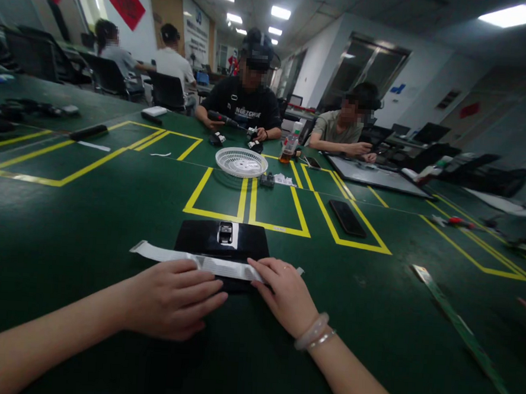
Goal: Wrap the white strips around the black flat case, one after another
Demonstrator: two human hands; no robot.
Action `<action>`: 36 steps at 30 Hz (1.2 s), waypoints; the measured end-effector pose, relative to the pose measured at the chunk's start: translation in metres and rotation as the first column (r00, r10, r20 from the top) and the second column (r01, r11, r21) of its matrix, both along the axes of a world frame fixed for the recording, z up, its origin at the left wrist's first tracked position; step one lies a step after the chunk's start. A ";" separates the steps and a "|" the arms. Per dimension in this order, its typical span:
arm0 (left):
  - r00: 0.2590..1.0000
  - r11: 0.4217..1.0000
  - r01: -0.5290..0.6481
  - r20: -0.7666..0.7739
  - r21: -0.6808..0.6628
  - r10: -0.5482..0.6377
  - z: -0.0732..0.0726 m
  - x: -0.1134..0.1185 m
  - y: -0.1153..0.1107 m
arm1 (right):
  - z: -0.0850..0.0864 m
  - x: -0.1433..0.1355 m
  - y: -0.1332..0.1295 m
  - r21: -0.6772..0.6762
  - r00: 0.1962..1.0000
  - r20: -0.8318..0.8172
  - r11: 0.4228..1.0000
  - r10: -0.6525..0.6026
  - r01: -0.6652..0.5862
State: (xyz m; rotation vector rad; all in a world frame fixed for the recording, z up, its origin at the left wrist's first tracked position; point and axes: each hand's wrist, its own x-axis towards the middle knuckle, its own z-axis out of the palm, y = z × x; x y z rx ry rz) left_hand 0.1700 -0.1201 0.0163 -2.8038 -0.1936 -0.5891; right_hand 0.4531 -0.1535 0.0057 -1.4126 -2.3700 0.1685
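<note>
A white flat ribbon cable (pixel 227 268) stretches sideways across a glossy black base (pixel 198 233), which looks like a monitor stand with a square metal-framed socket. My right hand (pixel 286 293) has its thumb and index finger closed on the cable near its right end. Against the cable's lower edge lies my left hand (pixel 171 301), fingers stretched out and its thumb hidden. The cable's left end, with a connector-like tip, sticks out free past the base. Both hands partly cover the base's near side.
A white round basket (pixel 242 162) stands ahead, near a bottle (pixel 288 148). A black phone (pixel 347 218) lies inside yellow tape. A long green strip (pixel 463 337) lies on my right. Across the table, one person (pixel 246 101) holds a power screwdriver; another (pixel 345 128) sits beside a flat panel (pixel 375 175).
</note>
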 end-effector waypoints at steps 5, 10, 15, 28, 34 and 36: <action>0.935 0.921 -0.293 -0.280 -0.258 0.219 -0.017 0.000 0.018 | 0.004 0.002 0.000 0.057 0.999 0.032 0.998 -0.007 0.005; 0.926 0.901 -0.331 -0.281 -0.281 0.253 -0.022 0.001 0.020 | 0.009 0.004 -0.005 0.138 0.991 0.099 0.988 -0.087 0.073; 0.919 0.907 -0.351 -0.270 -0.231 0.287 -0.020 0.003 0.017 | 0.006 -0.001 -0.011 0.042 0.976 0.217 0.999 -0.026 0.018; 0.887 0.849 -0.446 -0.266 -0.284 0.377 -0.018 -0.006 0.033 | 0.010 0.005 -0.010 0.164 0.988 0.113 0.982 -0.109 0.090; 0.853 0.785 -0.501 -0.358 -0.364 0.379 -0.016 -0.009 0.038 | 0.013 0.006 -0.011 0.167 0.991 0.073 0.981 -0.112 0.099; 0.862 0.795 -0.485 -0.353 -0.364 0.365 -0.015 -0.009 0.038 | 0.012 0.005 -0.011 0.163 0.992 0.069 0.982 -0.105 0.093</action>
